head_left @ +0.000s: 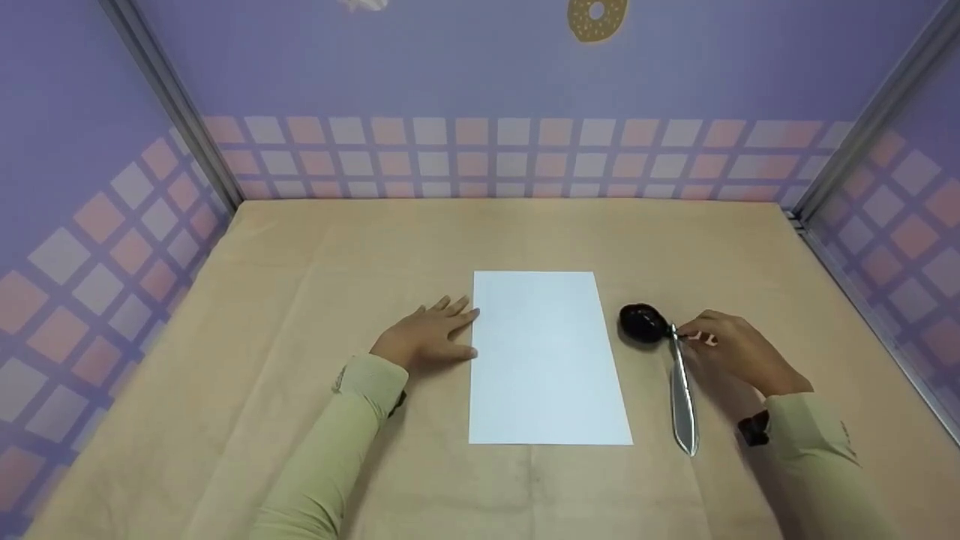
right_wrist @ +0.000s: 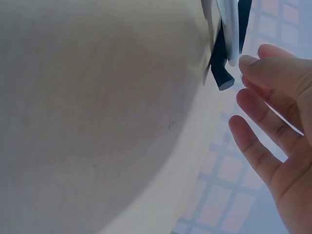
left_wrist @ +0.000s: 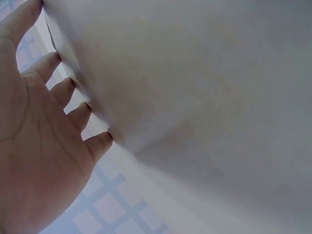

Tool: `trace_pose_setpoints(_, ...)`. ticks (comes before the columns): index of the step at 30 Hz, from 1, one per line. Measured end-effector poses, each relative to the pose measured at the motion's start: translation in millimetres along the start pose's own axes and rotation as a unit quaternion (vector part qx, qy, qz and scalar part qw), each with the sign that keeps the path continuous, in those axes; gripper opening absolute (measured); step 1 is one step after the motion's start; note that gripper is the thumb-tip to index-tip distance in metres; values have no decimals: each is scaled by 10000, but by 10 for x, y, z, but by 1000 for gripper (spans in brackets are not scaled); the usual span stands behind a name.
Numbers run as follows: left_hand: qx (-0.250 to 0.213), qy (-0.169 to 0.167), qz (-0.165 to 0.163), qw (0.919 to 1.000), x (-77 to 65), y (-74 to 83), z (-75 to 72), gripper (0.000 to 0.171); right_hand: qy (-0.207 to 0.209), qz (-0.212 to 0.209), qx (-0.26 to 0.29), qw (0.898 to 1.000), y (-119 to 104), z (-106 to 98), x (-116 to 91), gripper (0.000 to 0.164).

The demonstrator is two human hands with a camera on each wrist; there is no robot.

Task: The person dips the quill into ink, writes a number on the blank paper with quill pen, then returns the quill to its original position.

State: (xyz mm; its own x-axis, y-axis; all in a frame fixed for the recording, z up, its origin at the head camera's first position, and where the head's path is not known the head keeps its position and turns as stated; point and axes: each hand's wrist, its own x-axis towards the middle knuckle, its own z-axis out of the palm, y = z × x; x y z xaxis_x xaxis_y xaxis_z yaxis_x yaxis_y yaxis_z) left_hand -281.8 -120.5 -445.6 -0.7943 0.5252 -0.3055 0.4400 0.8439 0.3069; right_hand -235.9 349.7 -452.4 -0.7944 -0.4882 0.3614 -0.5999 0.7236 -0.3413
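A white sheet of paper lies flat on the tablecloth. My left hand rests at its left edge with fingers spread, thumb and fingertips touching the margin. To the right of the paper lies a black spoon with a deep bowl. Its bent handle end points at my right hand. A silver table knife crosses over that handle, its broad end towards me. My right hand is by the crossing; in the right wrist view its fingers are loosely extended, thumb and index fingertips close beside the knife's narrow end.
A beige cloth covers the table. Behind it rises a purple wall with pink and white squares, and metal posts stand at the back corners. A panel with the same squares runs along the left side.
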Motion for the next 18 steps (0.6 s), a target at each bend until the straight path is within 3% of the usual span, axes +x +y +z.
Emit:
trace_pose_setpoints(11,-82,21,49,10000,26,-26,15,78,-379,182,-267,9988,-21,13,22,20)
trace_pose_setpoints(18,-100,10,38,9999,12,-7,-2,78,-631,377,-290,9969,-44,30,50,25)
